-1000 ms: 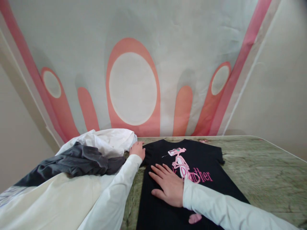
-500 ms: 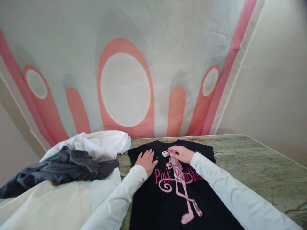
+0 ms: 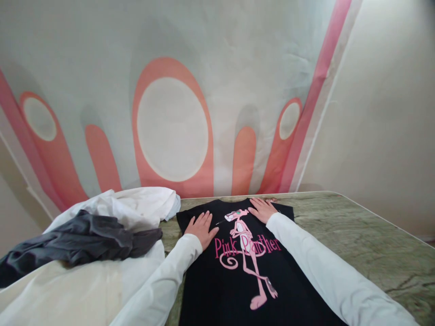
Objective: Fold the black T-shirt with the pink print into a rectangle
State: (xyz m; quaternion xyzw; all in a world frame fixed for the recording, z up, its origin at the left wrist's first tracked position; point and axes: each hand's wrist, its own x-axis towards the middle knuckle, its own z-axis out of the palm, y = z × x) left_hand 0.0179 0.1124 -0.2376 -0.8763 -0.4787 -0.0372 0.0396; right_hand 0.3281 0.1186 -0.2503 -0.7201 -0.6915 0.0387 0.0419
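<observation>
A black T-shirt (image 3: pixel 217 285) lies spread flat, its neckline at the far side and its lower part running out of view at the bottom. On its front is a pink cartoon panther with the words "Pink Panther". My left hand (image 3: pixel 201 229) rests flat on the shirt's left shoulder area, fingers spread. Over at the right shoulder, near the neckline, my right hand (image 3: pixel 262 210) lies flat too, fingers stretched out and pointing away. Neither hand grips the cloth.
The shirt is on a wood-patterned table (image 3: pixel 360 235). To the left is a heap of clothes: a dark grey garment (image 3: pixel 84 237) on top of white garments (image 3: pixel 146 203) and a cream one (image 3: pixel 74 294). Behind the table rises a wall with a coral-and-white pattern (image 3: pixel 173 129).
My right hand has moved off the panther's head towards the right shoulder and straightened its fingers, uncovering the print. My left hand stays on the left side. The view has shifted slightly.
</observation>
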